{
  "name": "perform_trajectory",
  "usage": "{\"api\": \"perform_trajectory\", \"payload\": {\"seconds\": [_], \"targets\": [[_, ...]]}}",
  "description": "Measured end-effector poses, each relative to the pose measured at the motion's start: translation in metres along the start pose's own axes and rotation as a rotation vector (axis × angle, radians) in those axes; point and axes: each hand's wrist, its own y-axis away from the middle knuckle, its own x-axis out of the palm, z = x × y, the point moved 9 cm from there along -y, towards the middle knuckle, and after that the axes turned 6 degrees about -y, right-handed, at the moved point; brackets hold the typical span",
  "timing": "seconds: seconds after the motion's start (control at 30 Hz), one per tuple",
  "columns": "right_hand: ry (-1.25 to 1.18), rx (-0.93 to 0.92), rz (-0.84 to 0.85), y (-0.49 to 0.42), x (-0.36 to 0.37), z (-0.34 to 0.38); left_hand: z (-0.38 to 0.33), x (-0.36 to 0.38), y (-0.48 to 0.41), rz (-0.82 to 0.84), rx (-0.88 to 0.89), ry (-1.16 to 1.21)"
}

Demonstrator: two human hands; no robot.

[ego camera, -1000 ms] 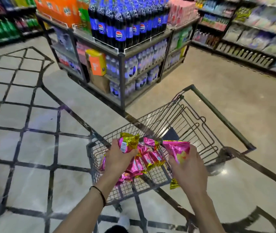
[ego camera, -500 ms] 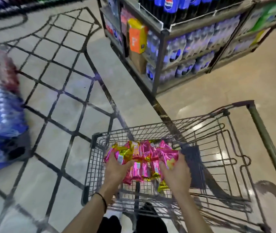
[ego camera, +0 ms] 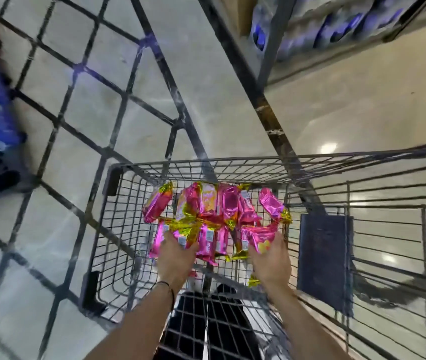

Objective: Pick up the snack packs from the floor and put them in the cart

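Snack packs (ego camera: pixel 214 216): pink-and-gold, bunched inside the wire cart (ego camera: pixel 206 162), close to its far wall.
Left hand (ego camera: pixel 178 258): fingers curled on the near-left packs.
Right hand (ego camera: pixel 271 261): clamped on the near-right pack.
Floor (ego camera: pixel 97 100): pale tiles with dark grid lines.
Shelf (ego camera: pixel 310 29): blurred bottles, top right.

No text can be read; small white labels are seen on the snack packs (ego camera: pixel 214 211), their print blurred; the labels on the bottles (ego camera: pixel 336 24) are smeared.
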Motion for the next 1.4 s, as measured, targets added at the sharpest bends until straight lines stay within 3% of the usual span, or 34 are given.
{"api": "perform_trajectory", "payload": {"seconds": [0.2,0.37,0.67,0.93,1.1,1.2,1.4], "targets": [[-0.045,0.040,0.027,-0.054,0.046,-0.016,0.013,0.028,-0.064,-0.062,0.043,-0.007],[-0.066,0.018,0.042,-0.065,0.057,-0.021,0.017,0.024,-0.061,-0.063,0.097,0.042],[0.133,-0.151,0.075,-0.010,0.026,0.005,0.007,-0.008,-0.021,-0.035,0.183,-0.016],[0.235,-0.315,0.155,0.053,-0.010,0.075,-0.009,-0.078,0.035,-0.040,0.259,0.009],[0.260,-0.550,0.106,0.100,-0.032,0.149,0.015,-0.151,0.066,-0.230,0.302,-0.082],[0.384,-0.730,0.142,0.147,-0.026,0.196,0.049,-0.200,0.095,-0.356,0.290,-0.166],[0.581,-1.090,0.022,0.261,-0.020,0.278,0.121,-0.277,0.150,-0.527,0.264,-0.144]]}}
